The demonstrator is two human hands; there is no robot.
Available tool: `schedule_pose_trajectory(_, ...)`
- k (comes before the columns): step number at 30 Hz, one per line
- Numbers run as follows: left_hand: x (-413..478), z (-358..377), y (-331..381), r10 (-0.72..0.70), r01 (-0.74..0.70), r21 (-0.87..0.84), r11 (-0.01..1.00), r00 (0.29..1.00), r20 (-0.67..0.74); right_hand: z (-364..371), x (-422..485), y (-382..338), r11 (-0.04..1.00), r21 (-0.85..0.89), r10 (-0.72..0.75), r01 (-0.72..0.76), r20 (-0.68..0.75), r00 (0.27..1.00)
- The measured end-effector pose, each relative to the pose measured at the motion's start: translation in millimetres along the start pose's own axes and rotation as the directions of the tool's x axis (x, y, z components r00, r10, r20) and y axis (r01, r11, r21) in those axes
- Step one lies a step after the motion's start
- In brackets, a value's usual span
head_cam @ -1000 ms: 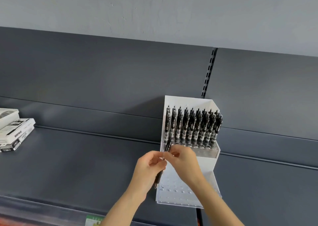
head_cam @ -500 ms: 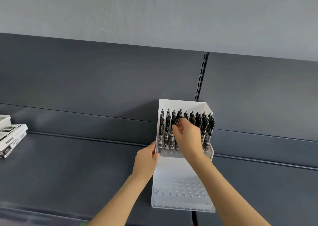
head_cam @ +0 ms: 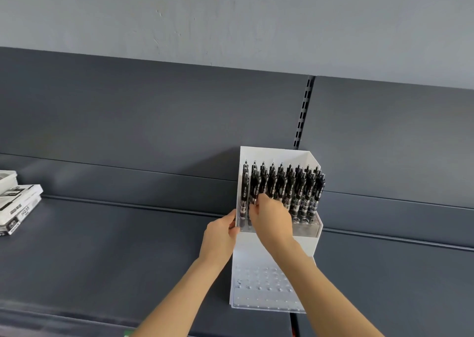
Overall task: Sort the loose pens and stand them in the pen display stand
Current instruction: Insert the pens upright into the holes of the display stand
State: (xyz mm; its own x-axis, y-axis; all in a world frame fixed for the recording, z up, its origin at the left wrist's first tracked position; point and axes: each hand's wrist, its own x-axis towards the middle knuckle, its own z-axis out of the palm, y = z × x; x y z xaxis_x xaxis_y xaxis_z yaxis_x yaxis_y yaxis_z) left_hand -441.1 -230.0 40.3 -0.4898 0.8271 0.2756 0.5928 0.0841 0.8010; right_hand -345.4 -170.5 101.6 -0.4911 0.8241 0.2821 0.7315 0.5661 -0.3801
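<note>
On the dark shelf [head_cam: 128,247], the white pen display stand [head_cam: 277,155] is gripped at its left wall by the left hand [head_cam: 220,236]; a black pen [head_cam: 254,185] at the left of the packed far tier is pinched by the right hand [head_cam: 272,220]; neighbouring pens [head_cam: 297,188] could be knocked askew if its tip misses its hole; print on the barrels and on the boxes [head_cam: 18,208] at far left cannot be read.

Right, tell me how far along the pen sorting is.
Done: the upper tier of the pen display stand holds rows of black pens. In hand: the right hand pinches one pen near its left end while the left hand grips the stand's side. Left: the lower tier's holes are empty.
</note>
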Motion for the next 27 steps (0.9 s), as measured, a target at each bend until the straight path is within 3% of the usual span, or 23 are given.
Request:
schedule_pose_trajectory(11, 3.9, 2.8, -9.2, 0.011, -0.011, 0.003, 1.000, 1.000, 0.007, 7.6, -3.6, 0.7, 0.998, 0.001, 0.057, -0.057, -0.026, 0.998)
schedule_pose_trajectory(16, 2.6, 1.6, -8.8, 0.043, -0.043, -0.010, 0.999, 0.999, 0.000, 18.4, -11.6, 5.7, 0.992, 0.114, 0.066, -0.055, -0.102, 0.993)
schedule_pose_trajectory(20, -2.2, 0.5, -8.9, 0.037, -0.037, -0.006, 0.999, 0.999, -0.005, 27.7, -32.7, 11.9, 0.955, 0.298, 0.045, 0.012, -0.184, 0.982)
schedule_pose_trajectory(23, -7.5, 2.8, -11.3, 0.015, -0.018, 0.061, 0.998, 0.999, 0.042, 30.5, -59.7, 18.6, 0.934, 0.357, 0.027, 0.026, -0.142, 0.989)
schedule_pose_trajectory(27, -30.2, 4.8, -10.5, -0.018, -0.001, 0.296, 0.955, 0.998, 0.059, 37.0, -101.5, 54.2, 0.965, 0.252, 0.128, -0.076, -0.196, 0.972)
